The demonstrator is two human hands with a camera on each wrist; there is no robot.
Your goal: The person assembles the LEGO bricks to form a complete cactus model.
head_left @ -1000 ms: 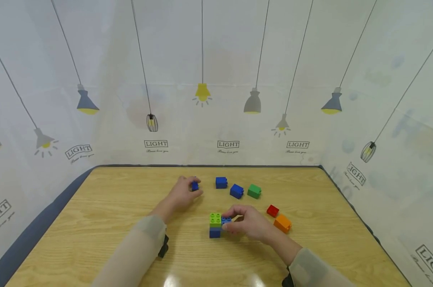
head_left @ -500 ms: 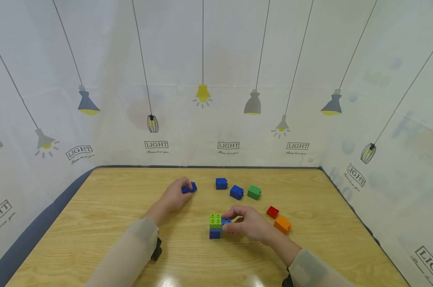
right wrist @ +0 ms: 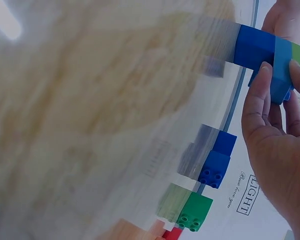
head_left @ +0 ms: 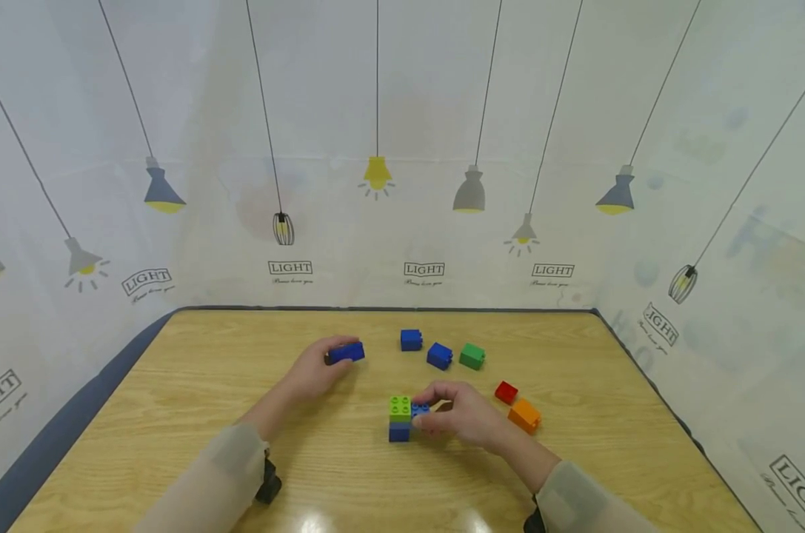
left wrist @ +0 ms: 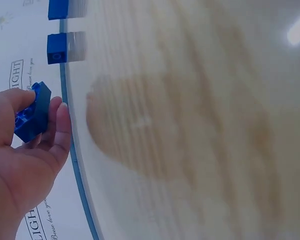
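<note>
My left hand [head_left: 317, 368] is closed around a long blue block [head_left: 346, 352], thumb and fingers clamped on it with its far end sticking out past my grip. That block is beyond the stack [head_left: 399, 431] and to its left, well apart from it; I cannot tell whether it touches the table [head_left: 195, 444].

My right hand [head_left: 461, 416] is at the right side of the stack, where I pinch a lighter blue block [right wrist: 281, 75] between thumb and fingertips. They press its two sides, parted only by its width. This block juts rightward out of the stack, below the lime-green block [head_left: 400, 409] and above the dark blue block [right wrist: 255, 46].

Beyond the stack, slightly right, lie two blue blocks [head_left: 440, 356] and a green block [head_left: 472, 356]; well to its right are a red block [head_left: 506, 392] and an orange block [head_left: 525, 416].
</note>
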